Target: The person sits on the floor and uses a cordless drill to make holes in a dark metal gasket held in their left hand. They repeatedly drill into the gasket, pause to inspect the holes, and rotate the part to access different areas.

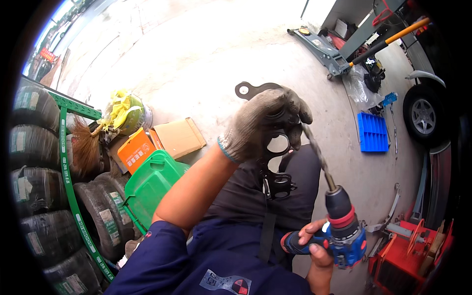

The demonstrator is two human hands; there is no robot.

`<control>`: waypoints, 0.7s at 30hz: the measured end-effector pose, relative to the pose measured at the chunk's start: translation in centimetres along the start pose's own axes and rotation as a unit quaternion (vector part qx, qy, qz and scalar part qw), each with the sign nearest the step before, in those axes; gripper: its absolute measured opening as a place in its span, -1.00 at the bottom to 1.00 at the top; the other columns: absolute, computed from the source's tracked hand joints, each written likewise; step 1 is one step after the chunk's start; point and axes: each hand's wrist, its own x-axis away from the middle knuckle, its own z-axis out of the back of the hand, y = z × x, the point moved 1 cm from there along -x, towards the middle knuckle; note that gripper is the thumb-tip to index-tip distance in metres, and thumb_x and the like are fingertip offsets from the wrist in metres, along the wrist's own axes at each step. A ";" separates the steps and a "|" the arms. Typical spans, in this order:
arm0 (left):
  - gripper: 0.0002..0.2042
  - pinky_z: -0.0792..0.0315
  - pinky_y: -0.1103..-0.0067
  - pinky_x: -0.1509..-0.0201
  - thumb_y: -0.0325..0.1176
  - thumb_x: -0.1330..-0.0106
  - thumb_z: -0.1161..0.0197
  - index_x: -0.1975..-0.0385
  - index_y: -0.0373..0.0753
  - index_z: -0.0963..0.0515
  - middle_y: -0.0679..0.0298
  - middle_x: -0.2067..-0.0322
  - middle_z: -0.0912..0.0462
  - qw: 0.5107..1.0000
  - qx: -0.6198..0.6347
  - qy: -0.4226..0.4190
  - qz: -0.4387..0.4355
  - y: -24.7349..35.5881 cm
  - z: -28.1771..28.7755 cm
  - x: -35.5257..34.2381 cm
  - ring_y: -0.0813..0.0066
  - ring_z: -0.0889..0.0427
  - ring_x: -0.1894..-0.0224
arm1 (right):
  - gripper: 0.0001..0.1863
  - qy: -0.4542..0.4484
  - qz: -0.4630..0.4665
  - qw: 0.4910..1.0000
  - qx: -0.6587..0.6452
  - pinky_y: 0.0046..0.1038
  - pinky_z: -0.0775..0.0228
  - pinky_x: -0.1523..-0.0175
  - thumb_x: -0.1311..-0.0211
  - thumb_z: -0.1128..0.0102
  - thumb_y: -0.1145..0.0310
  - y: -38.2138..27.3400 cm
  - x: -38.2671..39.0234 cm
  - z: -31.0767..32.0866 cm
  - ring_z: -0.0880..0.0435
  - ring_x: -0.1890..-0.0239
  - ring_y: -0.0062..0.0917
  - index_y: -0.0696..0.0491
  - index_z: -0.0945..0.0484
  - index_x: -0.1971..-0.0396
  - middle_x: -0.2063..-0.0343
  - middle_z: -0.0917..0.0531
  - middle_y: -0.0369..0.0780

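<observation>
Drill (344,231) in right hand (314,243) points up-left; gloved left hand (263,125) grasps gasket (275,182).

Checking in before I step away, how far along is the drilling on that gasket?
Done: nothing visibly drilled. In hand: the gloved left hand holds the black gasket up; the bare right hand grips the blue drill, its bit reaching the glove's fingertips. Left: the drilling itself.
</observation>
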 end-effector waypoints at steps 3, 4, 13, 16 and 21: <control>-0.61 -0.68 0.26 0.33 0.00 -0.43 -0.13 0.21 -0.28 -0.53 -0.14 0.17 -0.65 1.000 -0.010 0.003 -0.007 0.2 0.1 0.0 0.07 -0.73 0.41 | -0.62 0.019 -0.036 0.997 0.065 -0.40 -0.60 -0.01 -0.05 -0.31 0.43 -0.4 0.0 -1.5 -0.71 0.30 -0.49 0.25 -0.52 0.11 0.40 -0.66 -0.17; -0.61 -0.68 0.27 0.33 0.00 -0.43 -0.14 0.21 -0.28 -0.53 -0.13 0.17 -0.65 1.000 -0.010 0.002 -0.011 0.0 0.3 0.0 0.08 -0.73 0.41 | -0.62 0.026 -0.047 0.997 0.059 -0.41 -0.60 -0.01 -0.05 -0.31 0.44 -0.3 0.1 -1.7 -0.71 0.31 -0.50 0.25 -0.52 0.10 0.40 -0.65 -0.17; -0.66 -0.63 0.45 0.22 -0.08 -0.38 -0.16 0.27 -0.30 -0.56 -0.10 0.22 -0.68 0.987 -0.158 0.020 -0.037 0.4 0.7 0.3 0.29 -0.69 0.30 | -0.60 0.031 -0.126 0.981 0.145 -0.42 -0.57 -0.01 -0.16 -0.29 0.58 0.6 1.8 -1.3 -0.67 0.23 -0.49 0.22 -0.49 -0.02 0.22 -0.63 -0.13; -0.67 -0.60 0.47 0.15 -0.11 -0.38 -0.19 0.28 -0.32 -0.57 -0.08 0.23 -0.68 0.980 -0.195 0.018 -0.021 0.3 0.5 0.2 0.33 -0.67 0.24 | -0.66 0.128 -0.275 0.951 -0.057 -0.46 -0.56 0.03 -0.19 -0.27 0.59 1.7 2.6 -1.1 -0.66 0.25 -0.50 0.19 -0.49 0.02 0.23 -0.62 -0.16; -0.73 -0.59 0.57 0.20 -0.24 -0.48 -0.19 0.18 -0.36 -0.63 0.18 0.25 -0.72 0.980 -0.193 0.018 -0.037 -1.3 0.0 0.2 0.53 -0.65 0.29 | -0.76 0.032 -0.201 0.976 0.077 -0.48 -0.55 0.03 -0.24 -0.19 0.66 1.7 2.1 -2.4 -0.64 0.24 -0.52 0.13 -0.46 0.12 0.28 -0.57 -0.22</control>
